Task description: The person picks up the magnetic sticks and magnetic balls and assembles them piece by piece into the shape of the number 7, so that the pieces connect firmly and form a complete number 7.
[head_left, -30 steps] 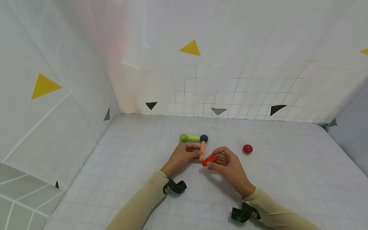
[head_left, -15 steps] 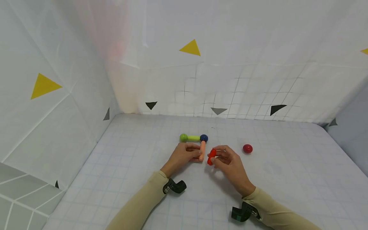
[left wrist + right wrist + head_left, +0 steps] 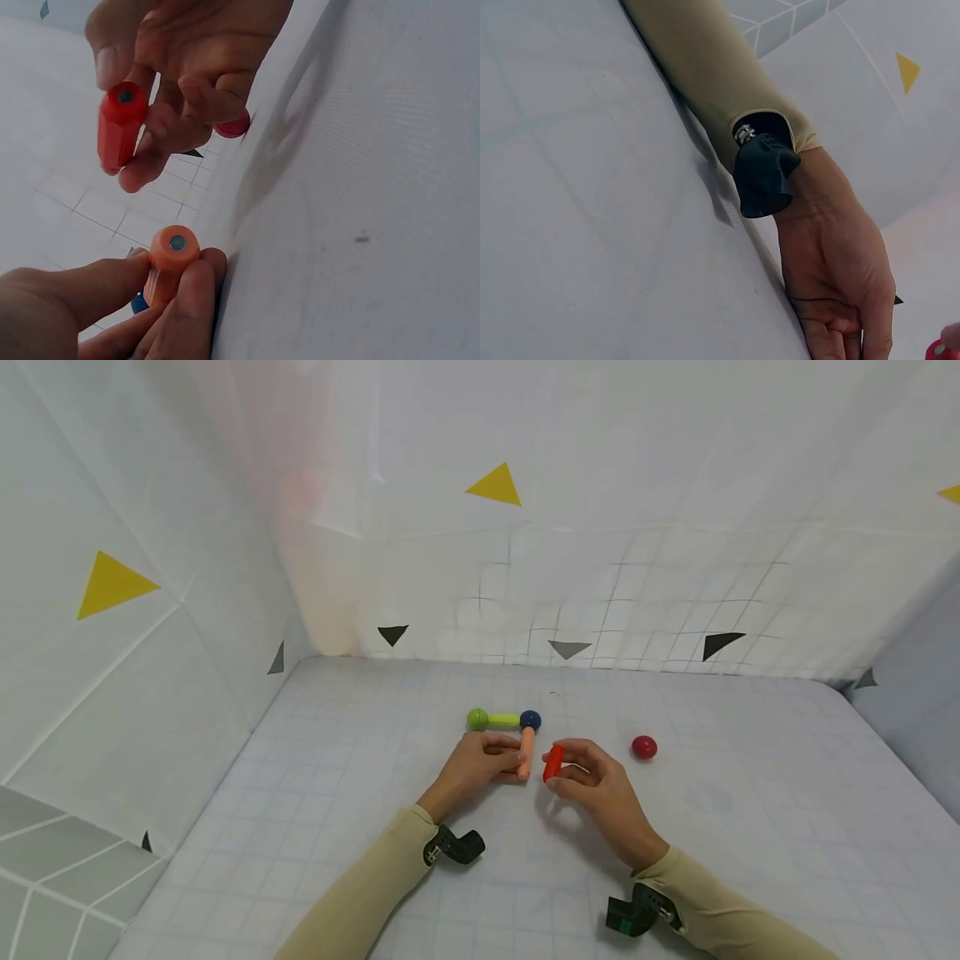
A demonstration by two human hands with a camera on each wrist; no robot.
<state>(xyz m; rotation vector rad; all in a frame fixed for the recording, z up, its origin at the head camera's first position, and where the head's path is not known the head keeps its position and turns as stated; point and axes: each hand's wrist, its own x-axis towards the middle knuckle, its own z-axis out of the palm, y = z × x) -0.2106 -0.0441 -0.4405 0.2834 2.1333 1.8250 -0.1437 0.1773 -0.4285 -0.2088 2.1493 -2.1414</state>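
Observation:
My left hand (image 3: 477, 763) pinches an orange magnetic rod (image 3: 527, 753) low over the table. That rod's far end meets a dark blue ball (image 3: 530, 720), which joins a lime-green rod (image 3: 503, 720) ending in a green ball (image 3: 477, 719). Just to the right, my right hand (image 3: 603, 793) holds a shorter red magnetic rod (image 3: 553, 763) between thumb and fingers, raised above the table and apart from the orange one. Metal discs show in the near ends of the red rod (image 3: 120, 131) and orange rod (image 3: 172, 255) in the left wrist view.
A red ball (image 3: 644, 747) lies on the white gridded table (image 3: 750, 793), right of and beyond my right hand. White sheeting with yellow and black triangles rises behind the table (image 3: 637, 510) and at the left. Each wrist carries a dark camera.
My right hand has turned the red rod from lying nearly crosswise to pointing away, and drawn it slightly right from the orange rod's end. The left hand stays put.

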